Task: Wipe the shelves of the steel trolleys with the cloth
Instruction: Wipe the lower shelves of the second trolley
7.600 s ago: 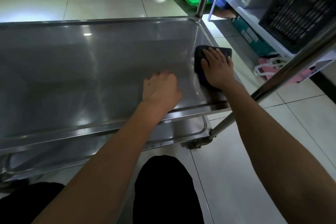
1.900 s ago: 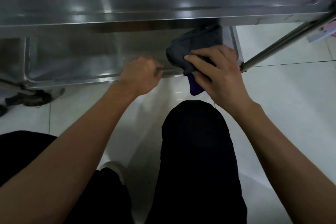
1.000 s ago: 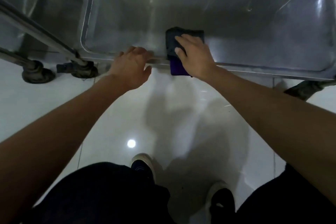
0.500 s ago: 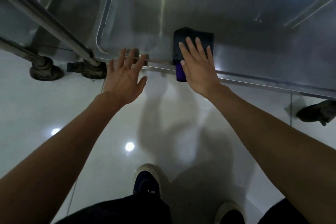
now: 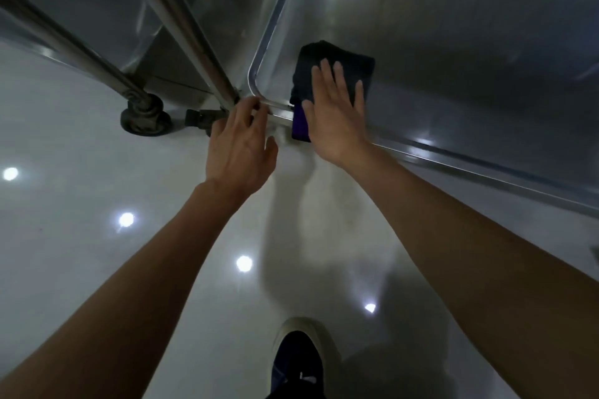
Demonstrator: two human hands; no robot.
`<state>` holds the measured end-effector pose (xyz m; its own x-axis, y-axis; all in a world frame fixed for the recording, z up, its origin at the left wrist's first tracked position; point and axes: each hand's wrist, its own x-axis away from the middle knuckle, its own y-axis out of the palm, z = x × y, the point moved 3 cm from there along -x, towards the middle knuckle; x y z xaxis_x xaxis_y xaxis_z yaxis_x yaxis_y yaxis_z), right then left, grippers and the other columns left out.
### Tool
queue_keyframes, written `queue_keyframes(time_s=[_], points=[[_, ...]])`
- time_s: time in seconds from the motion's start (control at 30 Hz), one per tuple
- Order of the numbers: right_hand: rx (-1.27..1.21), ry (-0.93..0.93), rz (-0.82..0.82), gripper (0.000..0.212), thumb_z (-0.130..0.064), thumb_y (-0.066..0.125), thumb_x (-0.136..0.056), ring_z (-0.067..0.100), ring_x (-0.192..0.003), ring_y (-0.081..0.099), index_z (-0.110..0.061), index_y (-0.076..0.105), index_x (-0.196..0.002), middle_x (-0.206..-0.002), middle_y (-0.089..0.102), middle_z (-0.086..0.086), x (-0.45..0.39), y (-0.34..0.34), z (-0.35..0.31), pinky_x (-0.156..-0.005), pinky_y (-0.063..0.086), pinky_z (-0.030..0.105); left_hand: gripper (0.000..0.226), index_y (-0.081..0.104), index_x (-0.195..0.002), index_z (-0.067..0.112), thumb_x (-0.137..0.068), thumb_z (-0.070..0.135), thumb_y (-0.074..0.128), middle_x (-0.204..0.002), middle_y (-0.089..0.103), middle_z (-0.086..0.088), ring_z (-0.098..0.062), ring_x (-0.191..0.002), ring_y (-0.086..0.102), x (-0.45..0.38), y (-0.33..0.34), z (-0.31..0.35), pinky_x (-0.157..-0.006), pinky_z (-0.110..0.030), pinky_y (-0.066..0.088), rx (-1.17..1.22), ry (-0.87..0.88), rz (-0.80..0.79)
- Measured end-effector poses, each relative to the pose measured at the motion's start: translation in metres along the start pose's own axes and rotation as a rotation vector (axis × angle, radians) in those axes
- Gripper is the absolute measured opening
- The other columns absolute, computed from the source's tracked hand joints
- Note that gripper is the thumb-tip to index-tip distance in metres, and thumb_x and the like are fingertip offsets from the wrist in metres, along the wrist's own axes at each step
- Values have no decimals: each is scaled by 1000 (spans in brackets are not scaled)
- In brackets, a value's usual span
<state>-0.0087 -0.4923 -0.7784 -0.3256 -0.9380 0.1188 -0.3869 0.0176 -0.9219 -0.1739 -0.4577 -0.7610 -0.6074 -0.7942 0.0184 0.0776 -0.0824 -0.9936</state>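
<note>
Castor (image 5: 144, 116) at 9 o'clock on the floor (image 5: 97, 269), under a second trolley's post (image 5: 181, 19). Left hand (image 5: 241, 146) at the shelf (image 5: 453, 58) corner, fingers (image 5: 251, 107) curled onto the rim beside the post base; how firmly they hold, cannot tell. Cloth (image 5: 337, 58), dark, purple edge hanging over the rim, lies in the shelf's near-left corner. Right hand (image 5: 335, 113) presses flat on it, fingers straight and slightly spread. Shoe (image 5: 298, 363) at 6 o'clock.
</note>
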Motion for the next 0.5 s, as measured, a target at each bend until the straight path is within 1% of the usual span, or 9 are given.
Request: queue_keyframes(time_s=[0.1,0.2,0.3,0.37,0.43,0.5], points=[[13,-47,-25,61,-33,31,-106,21,-153,-12,-17,5,-159,-167,-7,6,-28,9,-27,-122,-7,52,51,50,-138,11,-89,22,59,-143,44,-7,-23,-124,50,3,3,-7,-103,-43,40,23,6,50],[8,-122,-61,60,-30,31,-106,21,-153,-9,-19,8,-159,-168,-3,4,-50,14,-52,-121,-6,52,53,48,-141,12,-90,22,56,-148,43,-3,-22,-119,55,5,5,-12,-101,-41,41,94,-12,65],[16,-168,-64,59,-29,30,-106,20,-154,-7,-19,9,-159,-168,1,3,-52,13,-54,-123,-3,52,46,52,-136,11,-91,23,52,-145,46,-2,-22,-111,58,2,3,-14,-95,-36,41,102,-19,85],[9,-160,-50,59,-28,30,-106,19,-154,-6,-18,8,-159,-168,1,2,-43,9,-42,-123,-1,52,45,53,-135,10,-93,25,51,-143,48,-4,-23,-115,57,2,2,-13,-97,-37,40,78,-17,80],[34,-115,-22,61,-29,32,-105,20,-154,-7,-17,6,-159,-168,0,2,-29,5,-24,-124,1,53,46,53,-136,10,-93,26,54,-145,47,-7,-26,-127,51,0,1,-7,-103,-42,40,62,-14,67],[19,-59,-3,61,-28,33,-106,19,-154,-7,-17,6,-159,-168,-1,2,-13,-3,-2,-124,-1,51,47,53,-138,11,-93,26,58,-146,47,-10,-29,-136,44,-2,1,6,-108,-49,36,56,6,57]])
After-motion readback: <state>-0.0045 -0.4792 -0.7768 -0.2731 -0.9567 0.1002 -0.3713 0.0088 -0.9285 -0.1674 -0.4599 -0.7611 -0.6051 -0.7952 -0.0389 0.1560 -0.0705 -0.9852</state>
